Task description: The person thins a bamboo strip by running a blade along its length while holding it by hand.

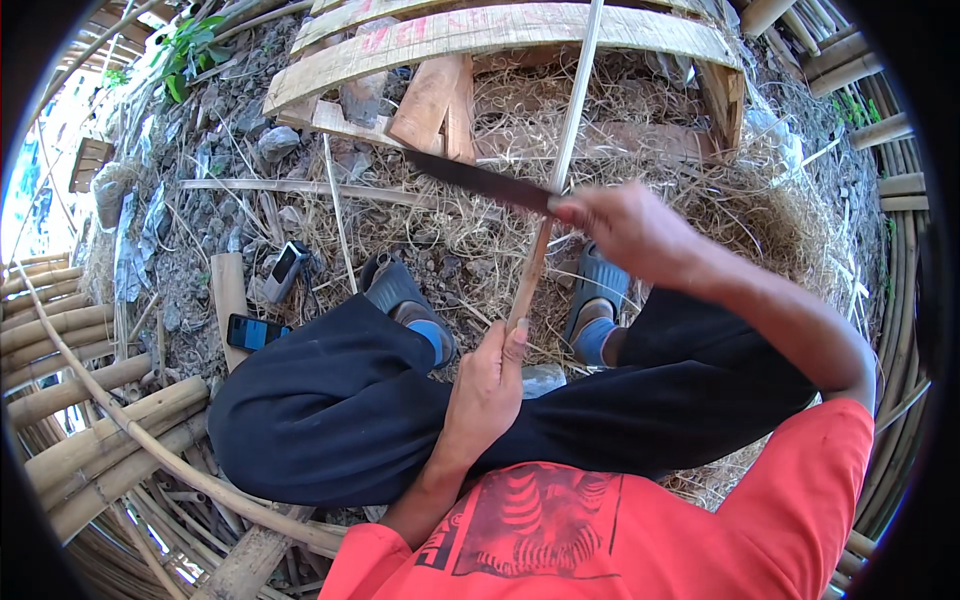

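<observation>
A long, narrow bamboo strip [572, 120] slants up and away from my lap, pale in its far part and browner near me. My left hand [487, 385] is wrapped round its near end, thumb on top. In my right hand [630, 225], a little blurred, is a knife [475, 183] with a long dark blade pointing left. The blade lies across the strip about midway along its length. My right fist hides the knife's handle.
Ahead stands a wooden pallet [500, 35] amid curly shavings [790, 215]. A phone [257, 333] and a small black-and-silver device [287, 270] lie left of my sandalled feet. Bamboo poles [100, 450] are stacked at left; more poles [903, 230] line the right.
</observation>
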Motion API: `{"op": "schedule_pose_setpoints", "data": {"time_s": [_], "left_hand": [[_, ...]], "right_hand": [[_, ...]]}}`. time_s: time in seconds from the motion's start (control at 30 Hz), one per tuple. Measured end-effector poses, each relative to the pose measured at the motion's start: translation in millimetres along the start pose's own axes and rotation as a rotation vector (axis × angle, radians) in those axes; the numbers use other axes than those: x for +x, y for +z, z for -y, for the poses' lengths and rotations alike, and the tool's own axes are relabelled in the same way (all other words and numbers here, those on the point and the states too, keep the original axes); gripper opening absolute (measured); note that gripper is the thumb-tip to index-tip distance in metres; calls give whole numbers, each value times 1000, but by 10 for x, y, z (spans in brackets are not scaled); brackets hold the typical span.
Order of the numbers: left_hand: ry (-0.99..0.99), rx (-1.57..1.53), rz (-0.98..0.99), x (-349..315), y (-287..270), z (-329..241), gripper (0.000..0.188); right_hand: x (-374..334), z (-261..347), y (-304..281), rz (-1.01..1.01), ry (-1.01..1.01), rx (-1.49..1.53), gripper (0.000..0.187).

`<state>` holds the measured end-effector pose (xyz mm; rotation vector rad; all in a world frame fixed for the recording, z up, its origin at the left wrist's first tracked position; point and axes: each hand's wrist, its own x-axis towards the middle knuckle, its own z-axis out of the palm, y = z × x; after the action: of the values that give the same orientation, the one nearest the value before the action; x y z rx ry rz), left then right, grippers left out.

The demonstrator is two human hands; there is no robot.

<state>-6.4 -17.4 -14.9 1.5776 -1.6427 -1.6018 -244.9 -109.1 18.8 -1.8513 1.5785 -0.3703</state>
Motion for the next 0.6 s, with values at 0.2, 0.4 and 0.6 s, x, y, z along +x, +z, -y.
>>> {"op": "schedule_pose_setpoints", "data": {"time_s": [0.2, 0.4, 0.6], "left_hand": [[-10, -30, -1, 5, 7, 1, 43], [-23, -64, 29, 49, 37, 12, 44], [-34, -81, 31, 38, 26, -19, 46]], "right_hand": [[-50, 40, 132, 41, 44, 58, 46], [3, 91, -81, -22, 147, 114, 30], [-24, 102, 23, 80, 170, 121, 38]]}}
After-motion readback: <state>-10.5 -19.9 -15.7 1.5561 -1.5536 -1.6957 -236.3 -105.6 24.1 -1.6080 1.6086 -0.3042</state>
